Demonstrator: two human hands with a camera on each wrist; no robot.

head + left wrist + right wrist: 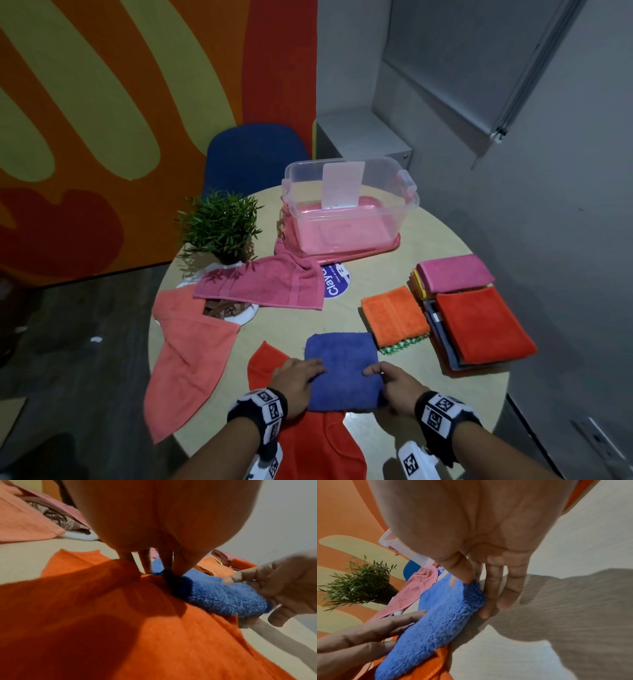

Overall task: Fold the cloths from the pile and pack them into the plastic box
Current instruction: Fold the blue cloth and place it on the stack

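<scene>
A folded blue cloth [342, 370] lies near the front of the round table, on top of a spread red-orange cloth [318, 442]. My left hand [308, 371] presses straight fingers on the blue cloth's [223, 596] left edge. My right hand [383, 373] pinches its right edge [440, 615], thumb on top and fingers [493, 588] down the side. The clear plastic box [407, 192] stands at the back on a pink lid. A pink towel [263, 284] and a salmon cloth [191, 349] lie unfolded at the left.
Folded cloths sit at the right: an orange one [394, 317], a red one [479, 325] and a pink one [452, 274] on stacks. A potted plant [219, 226] and a white plate [246, 317] stand at the left. A blue chair [253, 157] is behind the table [376, 442].
</scene>
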